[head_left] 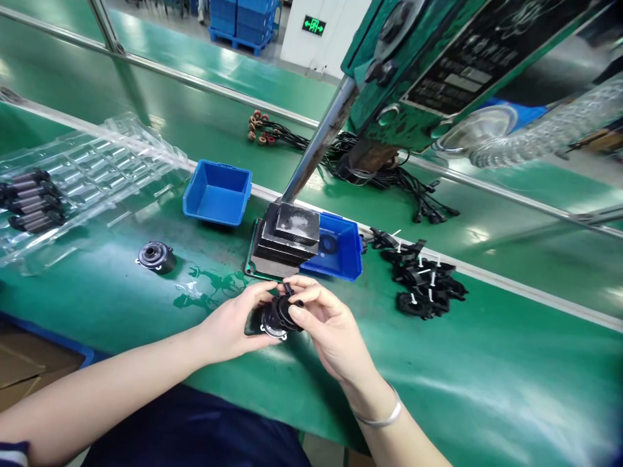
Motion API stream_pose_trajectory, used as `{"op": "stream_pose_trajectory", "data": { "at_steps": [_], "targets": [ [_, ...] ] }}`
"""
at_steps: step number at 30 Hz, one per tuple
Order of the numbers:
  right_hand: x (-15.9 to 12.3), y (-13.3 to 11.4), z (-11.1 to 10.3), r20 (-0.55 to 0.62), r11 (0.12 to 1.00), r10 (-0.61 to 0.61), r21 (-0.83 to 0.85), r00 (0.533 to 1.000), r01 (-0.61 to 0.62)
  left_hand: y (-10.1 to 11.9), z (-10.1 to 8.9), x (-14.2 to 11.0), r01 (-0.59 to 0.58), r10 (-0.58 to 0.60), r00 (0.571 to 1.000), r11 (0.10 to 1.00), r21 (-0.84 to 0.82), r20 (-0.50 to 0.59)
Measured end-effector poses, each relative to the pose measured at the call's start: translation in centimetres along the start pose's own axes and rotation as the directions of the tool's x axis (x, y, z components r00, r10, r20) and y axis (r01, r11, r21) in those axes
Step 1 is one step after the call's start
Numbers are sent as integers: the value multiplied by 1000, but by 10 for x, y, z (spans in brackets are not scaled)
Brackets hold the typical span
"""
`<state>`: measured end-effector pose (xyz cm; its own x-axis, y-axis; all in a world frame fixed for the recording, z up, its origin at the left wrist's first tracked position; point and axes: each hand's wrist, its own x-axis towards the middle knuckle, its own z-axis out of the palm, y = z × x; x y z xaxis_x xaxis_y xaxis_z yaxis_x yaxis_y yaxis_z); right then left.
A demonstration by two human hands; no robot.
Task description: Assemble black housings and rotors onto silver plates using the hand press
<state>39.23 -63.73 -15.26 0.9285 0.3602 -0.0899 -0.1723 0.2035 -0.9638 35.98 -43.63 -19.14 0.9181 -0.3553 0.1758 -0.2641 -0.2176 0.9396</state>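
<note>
Both hands are closed around a black round pump-like housing with a short spout and a pale flange at its base. My left hand grips its left side and underside. On the right side and top, the fingers of my right hand press against the black upper part. Just beyond the hands stands the metal block of a press. A similar black housing rests upright on the green table to the left, apart from the hands.
A blue bin stands behind; another blue bin, holding black rings, sits beside the press. Black plastic parts with white ties are piled at right. Clear trays lie left, cables behind. The green press head overhangs the bench.
</note>
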Motion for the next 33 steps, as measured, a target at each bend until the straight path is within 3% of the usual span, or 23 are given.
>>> {"op": "stream_pose_trajectory", "data": {
  "at_steps": [5, 9, 11, 17, 23, 28, 31, 33],
  "targets": [
    [-6, -6, 2, 35, 943, -172, -282, 985, 174, 1, -1, 1, 7, -7, 1000, 1000, 8, 14],
    [-14, -4, 4, 114, 769, -319, -549, 941, 327, 1, -1, 2, 36, -34, 997, 999, -29, 68],
    [-18, 3, 4, 108, 707, -341, -626, 934, 330, 0, 0, 2, 32, -31, 997, 999, -18, 63],
    [-24, 30, 3, 29, 714, -337, -644, 941, 275, 1, 1, 2, -49, 46, 998, 995, 85, 42],
    [-24, 32, 5, 17, 732, -353, -618, 935, 288, -2, -1, 4, -186, 184, 982, 980, 68, 40],
    [-24, 36, 8, 11, 733, -356, -617, 934, 287, -6, 1, 4, -163, 163, 986, 986, 31, 22],
    [-22, 28, 4, 68, 703, -349, -641, 935, 309, -1, 1, 3, -189, 189, 982, 980, 58, -2],
    [-17, 8, -4, 107, 681, -357, -650, 928, 337, 11, -6, 6, -211, 215, 976, 973, 92, -29]
  ]
}}
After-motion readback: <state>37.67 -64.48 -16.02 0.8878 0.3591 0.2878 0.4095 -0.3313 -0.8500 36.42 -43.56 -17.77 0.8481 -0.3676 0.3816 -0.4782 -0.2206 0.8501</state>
